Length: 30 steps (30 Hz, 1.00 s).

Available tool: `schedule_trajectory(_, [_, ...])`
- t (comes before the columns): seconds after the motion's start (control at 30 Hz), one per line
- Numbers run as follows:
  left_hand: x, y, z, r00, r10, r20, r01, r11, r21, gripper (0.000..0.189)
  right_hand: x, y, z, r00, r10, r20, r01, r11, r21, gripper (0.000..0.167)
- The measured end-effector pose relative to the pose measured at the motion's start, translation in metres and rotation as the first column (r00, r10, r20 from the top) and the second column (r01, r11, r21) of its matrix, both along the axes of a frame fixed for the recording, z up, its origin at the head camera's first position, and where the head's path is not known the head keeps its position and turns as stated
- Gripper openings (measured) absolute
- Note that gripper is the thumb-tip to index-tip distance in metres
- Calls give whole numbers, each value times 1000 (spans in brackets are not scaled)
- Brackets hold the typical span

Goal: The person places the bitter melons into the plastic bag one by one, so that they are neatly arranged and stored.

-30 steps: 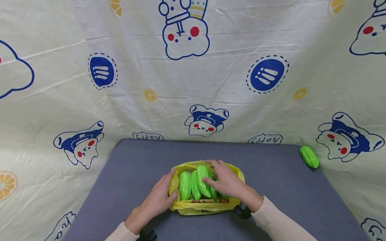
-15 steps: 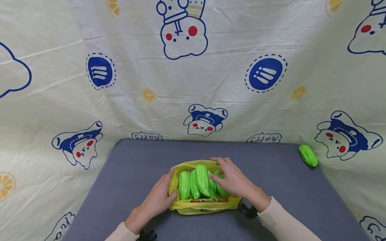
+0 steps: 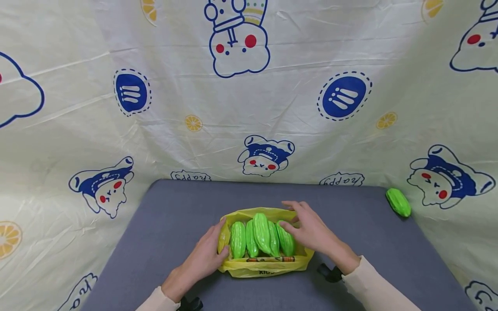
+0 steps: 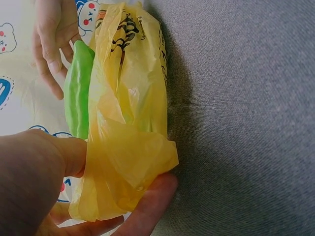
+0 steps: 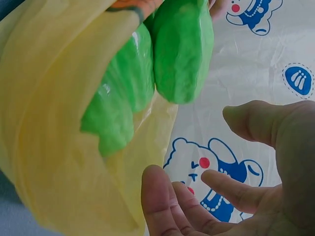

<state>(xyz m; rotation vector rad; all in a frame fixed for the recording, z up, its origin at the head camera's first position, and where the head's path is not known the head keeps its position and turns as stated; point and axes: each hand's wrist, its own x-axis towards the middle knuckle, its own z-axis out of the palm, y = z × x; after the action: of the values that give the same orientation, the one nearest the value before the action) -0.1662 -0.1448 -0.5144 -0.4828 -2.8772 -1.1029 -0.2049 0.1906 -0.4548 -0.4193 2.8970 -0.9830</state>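
Observation:
A yellow plastic bag (image 3: pixel 249 271) stands with its mouth up at the front middle of the table. Inside it, several ribbed bright green bitter melons (image 3: pixel 261 233) lie side by side, one higher than the rest. My left hand (image 3: pixel 204 255) holds the bag's left end; in the left wrist view its thumb and fingers (image 4: pixel 155 201) are bent round the plastic. Over the bag's right rim, my right hand (image 3: pixel 311 229) holds nothing. Its fingers (image 5: pixel 157 196) are spread and loosely bent beside the bag in the right wrist view.
One more bitter melon (image 3: pixel 398 202) lies at the table's far right corner. The grey table (image 3: pixel 186 201) ends against a pale printed sheet (image 3: pixel 218 151) behind. Black wrist straps (image 3: pixel 330 273) sit under the wrists.
My right hand has moved right, from above the melons to the bag's right rim, uncovering the rightmost melon. The left hand has stayed on the bag.

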Motion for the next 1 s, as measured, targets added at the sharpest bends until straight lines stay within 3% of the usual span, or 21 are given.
schedule_trajectory(0.57, [-2,4,3,1000,-6,6,6,1000,0,86,-4,40,4,982,-25,-190,29,999,20,54])
schedule_trajectory(1.0, [0,3,3,1000,4,14,-4,1000,14,85,-15,80,-3,980,-85,-179,92,995,31,53])
